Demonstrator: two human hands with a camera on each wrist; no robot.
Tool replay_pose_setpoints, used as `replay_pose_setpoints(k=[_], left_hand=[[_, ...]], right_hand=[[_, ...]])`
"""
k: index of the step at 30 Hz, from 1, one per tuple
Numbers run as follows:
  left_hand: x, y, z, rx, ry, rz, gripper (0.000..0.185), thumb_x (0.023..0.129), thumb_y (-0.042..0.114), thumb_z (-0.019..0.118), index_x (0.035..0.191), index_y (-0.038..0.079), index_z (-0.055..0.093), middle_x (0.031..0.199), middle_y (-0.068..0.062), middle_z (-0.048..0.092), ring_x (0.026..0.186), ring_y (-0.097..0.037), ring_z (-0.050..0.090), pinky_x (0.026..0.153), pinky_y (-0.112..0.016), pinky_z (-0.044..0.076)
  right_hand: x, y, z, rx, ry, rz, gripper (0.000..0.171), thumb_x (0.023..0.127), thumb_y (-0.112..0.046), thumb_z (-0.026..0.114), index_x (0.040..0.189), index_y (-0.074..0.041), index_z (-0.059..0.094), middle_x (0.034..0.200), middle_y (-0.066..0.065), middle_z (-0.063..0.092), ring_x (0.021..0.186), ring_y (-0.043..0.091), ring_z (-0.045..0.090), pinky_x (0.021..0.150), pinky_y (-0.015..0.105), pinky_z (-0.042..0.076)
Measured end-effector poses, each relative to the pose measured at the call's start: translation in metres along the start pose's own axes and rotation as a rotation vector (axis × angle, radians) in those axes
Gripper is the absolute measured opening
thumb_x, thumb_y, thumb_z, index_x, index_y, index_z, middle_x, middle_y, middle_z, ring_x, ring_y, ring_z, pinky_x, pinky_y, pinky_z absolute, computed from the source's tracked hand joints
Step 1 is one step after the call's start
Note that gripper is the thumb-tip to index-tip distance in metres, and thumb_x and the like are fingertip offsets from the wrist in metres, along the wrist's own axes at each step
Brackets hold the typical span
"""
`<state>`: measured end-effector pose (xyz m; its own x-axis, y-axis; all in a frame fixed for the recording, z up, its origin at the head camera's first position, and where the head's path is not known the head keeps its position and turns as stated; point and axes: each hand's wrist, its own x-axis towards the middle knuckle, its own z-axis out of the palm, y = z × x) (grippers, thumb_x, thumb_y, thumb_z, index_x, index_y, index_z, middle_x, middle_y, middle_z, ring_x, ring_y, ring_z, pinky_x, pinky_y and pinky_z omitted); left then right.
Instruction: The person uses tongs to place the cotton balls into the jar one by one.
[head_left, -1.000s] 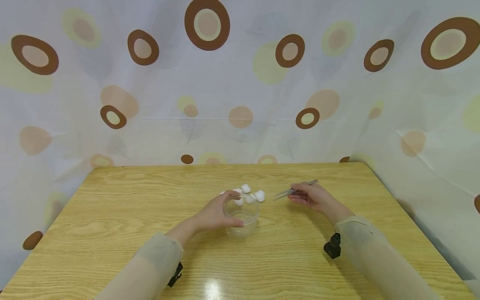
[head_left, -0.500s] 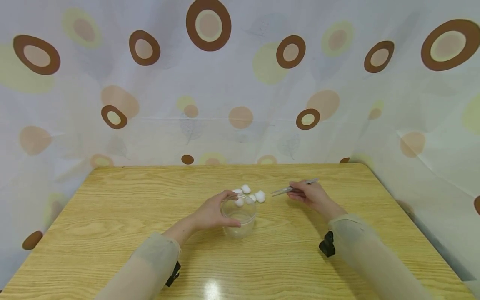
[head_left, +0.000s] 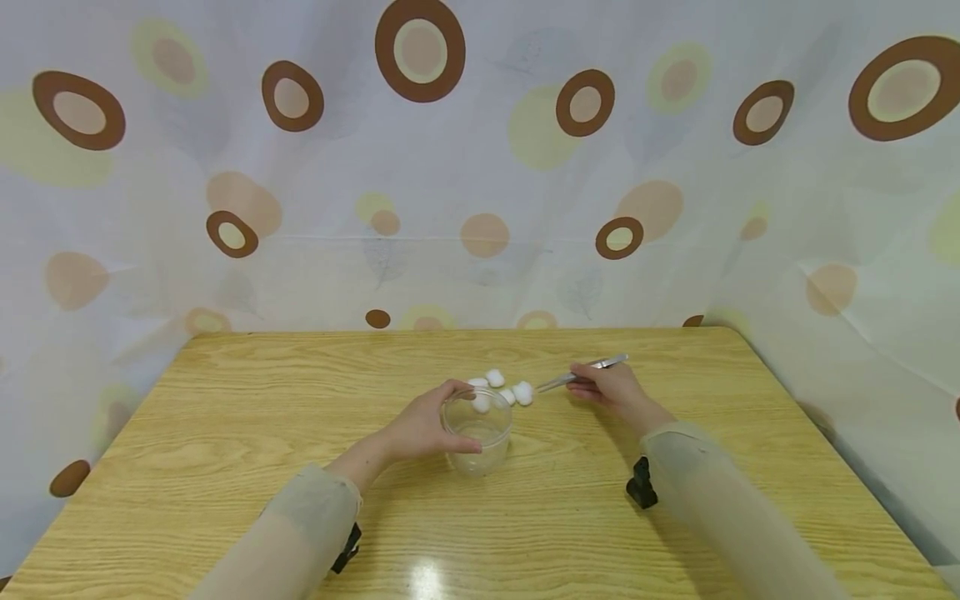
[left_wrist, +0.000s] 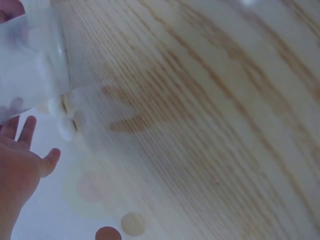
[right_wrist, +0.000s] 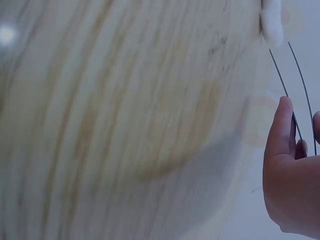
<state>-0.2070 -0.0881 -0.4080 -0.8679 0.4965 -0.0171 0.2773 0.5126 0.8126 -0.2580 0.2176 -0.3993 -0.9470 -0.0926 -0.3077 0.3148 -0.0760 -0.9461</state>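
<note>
My left hand (head_left: 420, 429) grips a clear plastic cup (head_left: 483, 458) from its left side, thumb in front and fingers behind. In the left wrist view the cup (left_wrist: 30, 65) shows at the upper left, above the table. My right hand (head_left: 611, 390) holds metal tweezers (head_left: 555, 382) between thumb and fingers. Their tips point left, right beside the rightmost white cotton ball (head_left: 523, 393). The right wrist view shows the two tweezer arms (right_wrist: 280, 75) spread apart, close to a cotton ball (right_wrist: 272, 22). Several cotton balls lie behind the cup, some seen through its wall.
A wood-grain table (head_left: 285, 383) spreads under both hands. Behind it and to the right hangs a pale curtain (head_left: 480, 167) with brown and yellow circles. Black wrist devices (head_left: 642, 483) sit under both sleeves.
My right hand has moved left, bringing the tweezer tips from apart to right beside the rightmost cotton ball. My left hand and the cup have shifted slightly left.
</note>
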Motion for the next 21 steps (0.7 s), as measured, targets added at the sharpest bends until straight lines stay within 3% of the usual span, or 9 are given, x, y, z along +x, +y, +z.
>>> replay_pose_setpoints(k=[2,9,15,21], left_hand=[[0.0,0.0,0.0,0.003,0.002,-0.002,0.08,0.069,0.036,0.082,0.135,0.015,0.042,0.138,-0.002,0.049,0.133,-0.028,0.039,0.106,-0.05,0.033],[0.0,0.0,0.0,0.016,0.0,-0.004,0.079,0.07,0.036,0.081,0.135,0.015,0.042,0.138,-0.003,0.049,0.132,-0.028,0.039,0.106,-0.049,0.034],[-0.001,-0.001,0.0,0.002,-0.002,-0.004,0.077,0.07,0.037,0.081,0.134,0.015,0.042,0.139,-0.004,0.048,0.133,-0.028,0.038,0.106,-0.049,0.034],[-0.001,0.0,0.0,-0.002,0.0,-0.004,0.077,0.07,0.036,0.081,0.133,0.015,0.043,0.139,-0.005,0.048,0.132,-0.028,0.04,0.105,-0.048,0.035]], right_hand=[[0.002,0.001,0.004,0.003,0.009,-0.006,0.014,0.093,-0.005,0.055,0.096,0.007,0.061,0.065,0.003,0.068,0.062,0.01,0.068,0.064,0.02,0.055],[0.008,0.003,0.013,0.011,0.045,0.009,0.011,0.091,-0.004,0.057,0.082,-0.003,0.063,0.063,0.003,0.068,0.06,0.01,0.068,0.061,0.021,0.055],[0.013,0.006,0.019,-0.03,0.086,-0.015,0.009,0.091,-0.003,0.057,0.093,0.005,0.056,0.062,0.002,0.067,0.058,0.01,0.067,0.061,0.021,0.055],[0.016,0.007,0.024,-0.037,0.107,-0.046,0.009,0.092,-0.001,0.053,0.09,0.001,0.045,0.06,0.001,0.065,0.055,0.008,0.066,0.059,0.021,0.055]])
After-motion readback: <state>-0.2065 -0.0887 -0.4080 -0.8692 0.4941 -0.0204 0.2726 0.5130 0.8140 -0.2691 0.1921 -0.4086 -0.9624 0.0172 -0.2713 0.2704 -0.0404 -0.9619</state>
